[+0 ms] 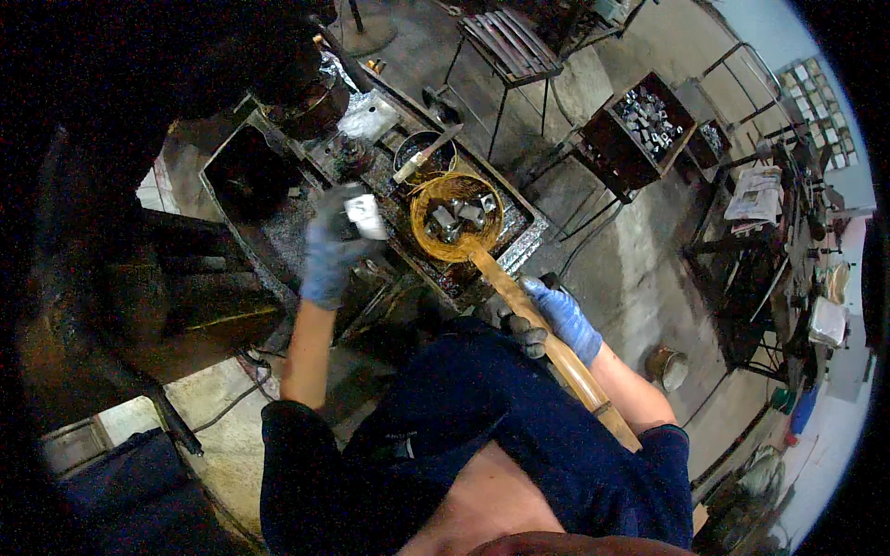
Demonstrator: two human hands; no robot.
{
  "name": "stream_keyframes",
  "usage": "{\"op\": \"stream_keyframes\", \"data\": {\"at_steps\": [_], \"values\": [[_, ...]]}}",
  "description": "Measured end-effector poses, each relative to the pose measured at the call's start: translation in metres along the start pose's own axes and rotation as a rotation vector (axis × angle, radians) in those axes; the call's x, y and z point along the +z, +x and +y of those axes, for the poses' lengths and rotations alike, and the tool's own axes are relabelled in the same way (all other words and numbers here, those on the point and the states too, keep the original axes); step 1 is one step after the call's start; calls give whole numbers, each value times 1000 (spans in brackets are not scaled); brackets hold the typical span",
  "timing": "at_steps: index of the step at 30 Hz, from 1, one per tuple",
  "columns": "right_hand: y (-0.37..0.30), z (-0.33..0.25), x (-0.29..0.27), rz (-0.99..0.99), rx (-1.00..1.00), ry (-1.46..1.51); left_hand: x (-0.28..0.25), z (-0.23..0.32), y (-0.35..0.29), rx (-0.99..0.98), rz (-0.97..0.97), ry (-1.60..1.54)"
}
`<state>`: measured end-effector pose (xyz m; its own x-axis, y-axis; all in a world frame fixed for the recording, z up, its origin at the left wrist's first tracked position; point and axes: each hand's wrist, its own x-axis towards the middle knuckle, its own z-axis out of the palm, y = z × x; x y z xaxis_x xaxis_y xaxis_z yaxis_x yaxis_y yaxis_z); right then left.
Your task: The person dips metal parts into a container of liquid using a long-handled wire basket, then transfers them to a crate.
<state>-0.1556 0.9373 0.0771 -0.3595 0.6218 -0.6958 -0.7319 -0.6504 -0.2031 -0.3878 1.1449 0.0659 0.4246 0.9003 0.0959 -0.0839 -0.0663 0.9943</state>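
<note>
My left hand (336, 243), in a blue glove with a dark, dirty front, is closed round a bright, squarish metal piece (364, 216); motion blurs it. To its right lies a round yellow-brown wire basket (419, 218) holding several shiny metal pieces (449, 221). A long flat handle (530, 304), bamboo or wood in look, runs from the basket back under my right arm. My right hand (559, 320), gloved the same way, grips that handle partway along. The basket rests over a dirty metal tray (530, 233), next to a dark round pan (408, 146) with a knife-like tool (428, 153) across it.
On the left a dark, sooty trough (215, 176) and heavy machinery (190, 301) stand close by my left arm. Beyond on the right is a raised box of metal pieces (640, 125). A slatted stand (510, 44) is at the back, and a small bucket (667, 368) sits on the floor.
</note>
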Motion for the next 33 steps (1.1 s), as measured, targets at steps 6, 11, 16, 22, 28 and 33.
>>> {"op": "stream_keyframes", "data": {"at_steps": [6, 11, 16, 22, 28, 33], "values": [[1, -1, 5, -13, -15, -16, 80, -7, 12, 431, -46, 719], [4, 1, -1, -98, 16, 7, 86, -25, 16, 305, -396, 1213], [5, -2, 4, -145, -2, -71, 64, -6, 19, 252, -555, 1067], [9, 4, -6, 177, -119, -156, -101, -17, 42, 137, 314, 1025], [0, -1, 16, 131, -94, -98, -189, -121, 68, -760, -271, 1670], [4, 2, 6, 164, -93, -54, -183, -174, 67, -727, -636, 1815]]}}
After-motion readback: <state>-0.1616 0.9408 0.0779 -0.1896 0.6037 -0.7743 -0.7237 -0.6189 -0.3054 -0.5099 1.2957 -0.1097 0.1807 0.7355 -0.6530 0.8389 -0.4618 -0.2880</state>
